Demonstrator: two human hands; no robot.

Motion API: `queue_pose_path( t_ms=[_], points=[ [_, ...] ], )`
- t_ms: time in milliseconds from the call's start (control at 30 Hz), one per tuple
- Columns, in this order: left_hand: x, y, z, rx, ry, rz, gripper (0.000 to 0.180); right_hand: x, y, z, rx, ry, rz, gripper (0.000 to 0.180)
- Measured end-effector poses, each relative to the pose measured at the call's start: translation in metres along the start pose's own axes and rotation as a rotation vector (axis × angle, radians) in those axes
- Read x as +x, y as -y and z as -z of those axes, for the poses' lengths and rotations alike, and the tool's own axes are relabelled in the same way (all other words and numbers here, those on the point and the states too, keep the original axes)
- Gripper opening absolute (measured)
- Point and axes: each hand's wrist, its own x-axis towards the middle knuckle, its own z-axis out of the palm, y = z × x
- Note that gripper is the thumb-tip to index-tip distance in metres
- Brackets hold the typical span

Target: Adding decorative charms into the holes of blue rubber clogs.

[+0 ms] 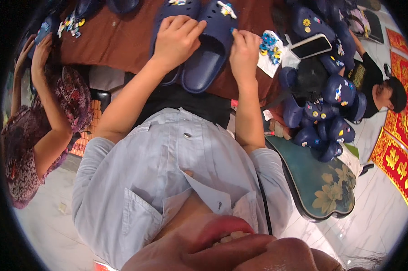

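Observation:
A pair of navy clogs with holes lies in front of me on a brown cloth (95, 43). White cartoon charms sit on both toes. My left hand (179, 40) lies over the left clog (156, 38), its fingers curled against the inner edge of the right clog (206, 52). At the outer side of the right clog, my right hand (244, 52) pinches a small blue shoe charm (232, 30). Its fingertips are close to the clog's upper. Beside that hand, several blue and yellow charms (271, 47) lie on white paper (269, 67).
A phone (311, 46) lies right of the charms. Navy clogs (339, 90) are heaped at the right, near a floral-topped stool (321, 180). A person's hands (41, 49) hold a clog at the left, by another charm pile (71, 25). Another person (378, 86) is at far right.

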Motion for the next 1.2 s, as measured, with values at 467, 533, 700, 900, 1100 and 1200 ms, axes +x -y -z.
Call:
queue_pose_path(
  t_ms=[467, 533, 700, 900, 1100, 1200],
  points=[
    [0.002, 0.001, 0.0, 0.044, -0.003, -0.007, 0.05, 0.022, 0.012, 0.007, -0.239, 0.218, 0.077, 0.014],
    [0.001, 0.001, 0.0, 0.054, -0.003, -0.008, 0.05, 0.022, 0.012, 0.008, -0.245, 0.228, 0.08, 0.014],
    [0.0, 0.002, -0.002, 0.029, -0.021, -0.014, 0.048, 0.011, -0.003, 0.001, 0.128, 0.127, -0.116, 0.017],
    [-0.002, 0.001, -0.002, 0.015, -0.043, -0.018, 0.045, -0.013, -0.054, 0.022, 0.206, -0.032, -0.279, 0.023],
    [-0.004, 0.003, -0.001, 0.036, -0.026, -0.01, 0.046, -0.021, -0.084, 0.018, -0.079, 0.161, -0.269, 0.023],
    [0.003, -0.002, 0.002, 0.065, -0.054, -0.048, 0.046, -0.025, -0.099, 0.016, -0.082, 0.126, -0.282, 0.017]
  ],
)
